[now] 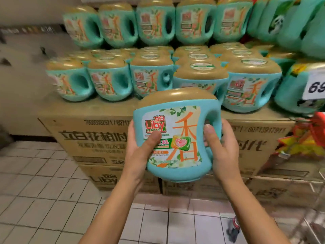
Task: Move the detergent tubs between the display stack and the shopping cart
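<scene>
I hold one detergent tub upright in the air with both hands, in front of the display stack and apart from it, about level with the cardboard boxes that carry the stack. My left hand cups the tub's left side, fingers curled behind it and thumb pressed flat across the label. My right hand grips the side with the handle, thumb on the front and fingers wrapped behind. Risk one: the left hand bears on a smooth, rounded wall, so the tub could slip down if that hand lets go before the right hand has the handle fully closed in. Risk two: the front-row tubs stand edge to edge at the lip of the boxes, and a swing of the held tub against them could knock one off onto the tiled floor. Risk three: the tan lid may not be latched, which I cannot tell, so the tub should not be tipped. What looks like the wire frame of the shopping cart shows at the lower right, well apart from the tub. A price tag and bright hanging decorations jut out on the right, beside the likely path to the cart.
</scene>
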{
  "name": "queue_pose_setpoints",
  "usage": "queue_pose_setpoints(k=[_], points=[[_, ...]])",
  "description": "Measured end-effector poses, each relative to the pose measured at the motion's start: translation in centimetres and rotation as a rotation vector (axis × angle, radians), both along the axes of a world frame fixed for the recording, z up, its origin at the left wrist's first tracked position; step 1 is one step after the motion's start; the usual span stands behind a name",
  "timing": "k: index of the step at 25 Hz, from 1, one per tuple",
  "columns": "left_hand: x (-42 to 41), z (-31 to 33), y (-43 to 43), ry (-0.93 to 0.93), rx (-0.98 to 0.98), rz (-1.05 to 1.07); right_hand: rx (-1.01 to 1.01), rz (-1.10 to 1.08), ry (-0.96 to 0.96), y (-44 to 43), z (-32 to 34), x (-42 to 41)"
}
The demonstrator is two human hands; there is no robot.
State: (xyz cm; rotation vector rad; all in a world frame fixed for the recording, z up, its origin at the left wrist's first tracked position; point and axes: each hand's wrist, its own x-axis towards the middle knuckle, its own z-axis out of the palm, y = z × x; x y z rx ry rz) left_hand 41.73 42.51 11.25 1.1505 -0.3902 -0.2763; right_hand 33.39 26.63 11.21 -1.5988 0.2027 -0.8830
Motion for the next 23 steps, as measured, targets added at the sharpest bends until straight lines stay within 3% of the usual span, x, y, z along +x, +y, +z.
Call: queue_pose_setpoints(k=[4,9,16,23], points=[[5.7,0.1,0.8,-0.067,0.042,0.056,-0.09,0.169,0.074,-0.8,0.6,5.6],[13.5,1.1,1.1,-0.197,0.185,0.046,-0.183,0.165,0.083,-1.1,1.3,11.9],[19.3,-0.8,2.3,-0.215,0.185,0.049,-0.304,-0.008,0.265,0.7,0.0,16.6],[23.3,-1.9,1.4,-0.249,0.209,-0.011,-0.241,-0.14,0.236,1.2,-1.0,18.9]])
